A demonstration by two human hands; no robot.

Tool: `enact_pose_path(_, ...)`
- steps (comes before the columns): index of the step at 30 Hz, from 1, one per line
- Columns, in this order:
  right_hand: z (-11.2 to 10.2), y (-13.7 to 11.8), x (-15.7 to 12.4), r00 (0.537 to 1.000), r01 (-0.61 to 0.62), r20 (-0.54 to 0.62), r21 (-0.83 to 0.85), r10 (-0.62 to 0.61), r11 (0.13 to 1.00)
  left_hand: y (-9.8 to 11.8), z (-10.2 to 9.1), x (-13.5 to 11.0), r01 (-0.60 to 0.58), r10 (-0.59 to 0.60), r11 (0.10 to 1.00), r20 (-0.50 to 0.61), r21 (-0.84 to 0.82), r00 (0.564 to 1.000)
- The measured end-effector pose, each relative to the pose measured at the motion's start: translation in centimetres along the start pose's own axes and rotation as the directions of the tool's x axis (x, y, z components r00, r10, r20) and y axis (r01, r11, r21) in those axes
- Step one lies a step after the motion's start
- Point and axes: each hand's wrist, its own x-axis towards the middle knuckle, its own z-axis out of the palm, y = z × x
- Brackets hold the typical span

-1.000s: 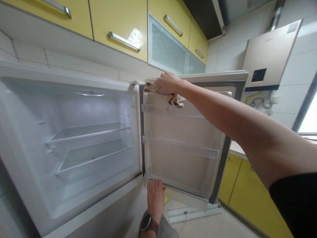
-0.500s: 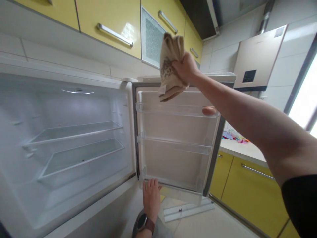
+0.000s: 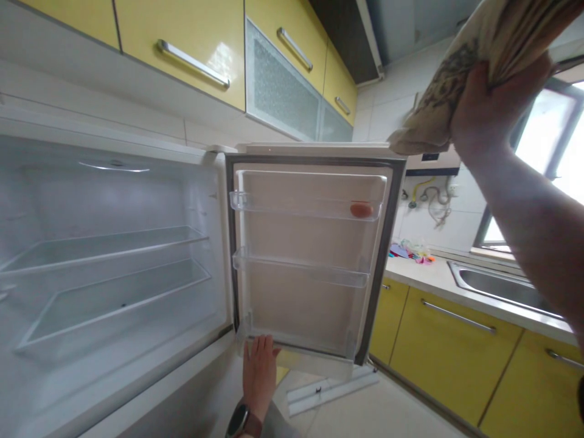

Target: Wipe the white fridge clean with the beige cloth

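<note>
High at the upper right, my right hand (image 3: 488,115) is closed around a folded beige cloth (image 3: 438,103) with a dark printed pattern. The cloth hangs in front of the fridge door's top outer corner and the wall beyond; its upper end is cut off by the frame. My left hand (image 3: 260,371), wearing a watch on its wrist, is closed over the front edge of the lowest clear door shelf (image 3: 314,365). The fridge door (image 3: 301,243) stands wide open beside the fridge compartment (image 3: 114,201), which has two glass shelves. A reddish-brown oval thing (image 3: 361,209) sits in the top door shelf.
Yellow wall cabinets (image 3: 182,36) run above the fridge. Right of the door stand yellow base cabinets (image 3: 438,347) under a counter with a sink (image 3: 502,286) and colourful small items (image 3: 413,250). A white slatted piece (image 3: 333,389) lies on the floor below the door.
My right hand has swung the cloth up and to the right, away from the top of the door. The view has turned slightly right. My left hand stays on the lowest door shelf.
</note>
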Motion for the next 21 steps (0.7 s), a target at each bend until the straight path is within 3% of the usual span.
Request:
enact_pose_path(2,-2.0,-2.1,-1.6,0.993,0.117,0.008,-0.169,-0.117,0.979,0.0,0.0,-0.1,-0.007,0.007,1.000,-0.006,0.019,1.000)
enact_pose_path(4,-2.7,-4.5,-3.6,0.961,0.236,0.204,-0.260,-0.186,0.936,-0.1,-0.1,-0.1,-0.013,0.013,0.999,-0.007,0.030,1.000)
enact_pose_path(7,-1.5,-6.2,-6.5,0.870,0.277,0.471,-0.228,-0.143,0.934,-0.1,-0.3,-0.2,-0.029,0.029,0.999,0.004,0.040,1.000)
enact_pose_path(9,0.0,-5.8,-8.1,0.824,0.232,0.554,-0.133,-0.122,0.964,-0.2,-0.3,-0.3,-0.038,0.038,0.998,0.004,0.045,0.999)
enact_pose_path(13,1.9,-3.7,-9.9,0.843,0.156,0.529,-0.071,-0.096,0.985,-0.4,-0.1,-0.3,-0.059,0.059,0.998,0.007,0.034,0.998)
enact_pose_path(17,1.1,-2.7,-10.7,0.862,0.132,0.506,-0.193,-0.017,0.972,-0.3,-0.3,-0.1,-0.052,0.052,0.998,0.012,0.019,0.999)
enact_pose_path(21,0.0,-1.6,-12.4,0.915,0.015,0.400,-0.161,0.051,0.987,0.0,-1.1,0.1,-0.045,0.045,0.999,0.029,0.000,0.999)
